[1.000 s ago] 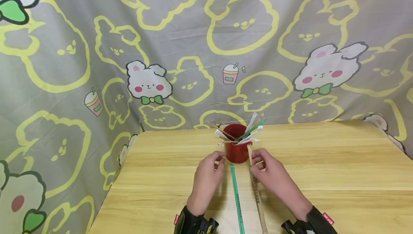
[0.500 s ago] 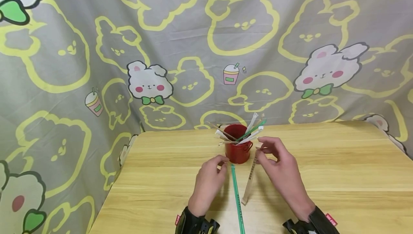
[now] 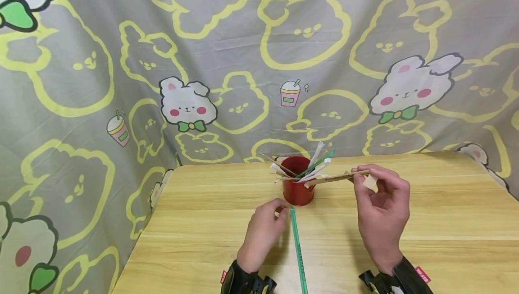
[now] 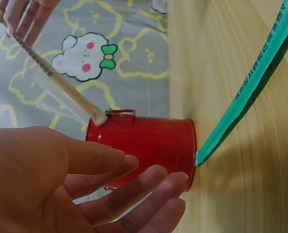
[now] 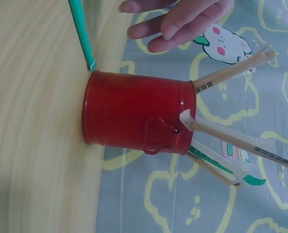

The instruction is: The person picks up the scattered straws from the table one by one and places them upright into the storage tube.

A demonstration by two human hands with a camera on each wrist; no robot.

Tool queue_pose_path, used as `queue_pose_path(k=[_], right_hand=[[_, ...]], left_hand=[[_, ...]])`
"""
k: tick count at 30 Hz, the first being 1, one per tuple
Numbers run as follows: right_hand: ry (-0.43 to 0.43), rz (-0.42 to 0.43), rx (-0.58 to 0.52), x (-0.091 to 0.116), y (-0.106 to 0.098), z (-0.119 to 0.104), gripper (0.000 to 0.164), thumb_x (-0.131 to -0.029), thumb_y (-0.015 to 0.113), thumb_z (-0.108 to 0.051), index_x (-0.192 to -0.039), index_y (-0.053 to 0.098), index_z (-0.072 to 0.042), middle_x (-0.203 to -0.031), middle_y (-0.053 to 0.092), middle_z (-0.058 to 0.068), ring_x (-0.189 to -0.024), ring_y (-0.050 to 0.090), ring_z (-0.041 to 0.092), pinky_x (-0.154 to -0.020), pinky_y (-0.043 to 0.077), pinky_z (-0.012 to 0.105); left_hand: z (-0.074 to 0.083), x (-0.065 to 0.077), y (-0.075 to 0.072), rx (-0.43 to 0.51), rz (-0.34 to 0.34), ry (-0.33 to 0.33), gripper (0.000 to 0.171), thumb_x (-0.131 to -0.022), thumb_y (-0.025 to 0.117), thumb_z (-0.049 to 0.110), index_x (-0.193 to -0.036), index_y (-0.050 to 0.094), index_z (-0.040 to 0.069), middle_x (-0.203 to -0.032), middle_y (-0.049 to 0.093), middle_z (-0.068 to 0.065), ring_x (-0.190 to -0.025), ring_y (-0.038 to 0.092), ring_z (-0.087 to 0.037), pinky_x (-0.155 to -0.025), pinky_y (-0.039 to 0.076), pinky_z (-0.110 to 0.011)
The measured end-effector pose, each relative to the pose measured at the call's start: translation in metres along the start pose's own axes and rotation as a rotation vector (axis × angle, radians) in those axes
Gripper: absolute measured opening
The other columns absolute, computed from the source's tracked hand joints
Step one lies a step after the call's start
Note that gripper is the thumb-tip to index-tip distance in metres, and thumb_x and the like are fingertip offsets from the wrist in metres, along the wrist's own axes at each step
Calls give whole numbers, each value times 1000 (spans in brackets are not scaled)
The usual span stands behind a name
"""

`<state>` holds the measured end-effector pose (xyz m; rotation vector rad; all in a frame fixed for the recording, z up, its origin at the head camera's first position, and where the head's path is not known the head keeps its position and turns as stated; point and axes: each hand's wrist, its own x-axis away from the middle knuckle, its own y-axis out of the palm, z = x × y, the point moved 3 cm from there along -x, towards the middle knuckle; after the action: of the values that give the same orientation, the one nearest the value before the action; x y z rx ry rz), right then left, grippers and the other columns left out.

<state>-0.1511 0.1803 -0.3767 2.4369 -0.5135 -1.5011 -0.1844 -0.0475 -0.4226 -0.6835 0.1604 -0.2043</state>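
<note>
A small red metal bucket (image 3: 298, 194) stands upright on the table with several paper-wrapped straws (image 3: 320, 164) leaning out of it. My right hand (image 3: 383, 222) is raised to the right of it and pinches a brown paper-wrapped straw (image 3: 330, 179) near one end. The free end of that straw points left at the bucket's rim; in the right wrist view the straw (image 5: 245, 143) passes in front of the rim. Beside the bucket's near left side, my left hand (image 3: 263, 233) has relaxed fingers and holds nothing. A green-wrapped straw (image 3: 298, 251) lies just in front of the bucket.
Light wood table (image 3: 194, 222) spreads under the hands. Behind it and along the left hangs a grey cloth (image 3: 239, 50) printed with rabbits and yellow outlines. The bucket's side handle (image 5: 158, 136) shows in the right wrist view.
My right hand has lifted the brown straw off the table and moved up and right with it, swinging the straw from lengthwise to nearly level. The left hand has barely moved.
</note>
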Motion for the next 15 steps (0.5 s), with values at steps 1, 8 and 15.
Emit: queue_pose_path(k=[1,8,15], right_hand=[[-32,28,-27,0,2,-1,31,-91,59,27,-121,47,25,-117,62,27,-107,66,31,-89,58,25],[-147,73,-112,-2,9,-2,25,-90,63,27,-110,48,23,-113,61,32,-107,68,34,-84,58,24],[-56,-102,26,4,9,-2,20,-95,61,22,-115,64,21,-118,67,29,-112,70,27,-90,57,23]], left_hand=[[0,0,0,-3,-2,-2,14,-104,68,12,-113,77,7,-97,73,0,-70,56,-8,-57,45,-28],[0,-1,2,-21,-25,-7,15,-105,67,12,-113,78,7,-97,73,0,-73,58,-8,-58,47,-28],[-2,0,5,-24,-65,-25,19,-105,66,14,-118,77,6,-102,74,-3,-67,55,-8,-57,45,-28]])
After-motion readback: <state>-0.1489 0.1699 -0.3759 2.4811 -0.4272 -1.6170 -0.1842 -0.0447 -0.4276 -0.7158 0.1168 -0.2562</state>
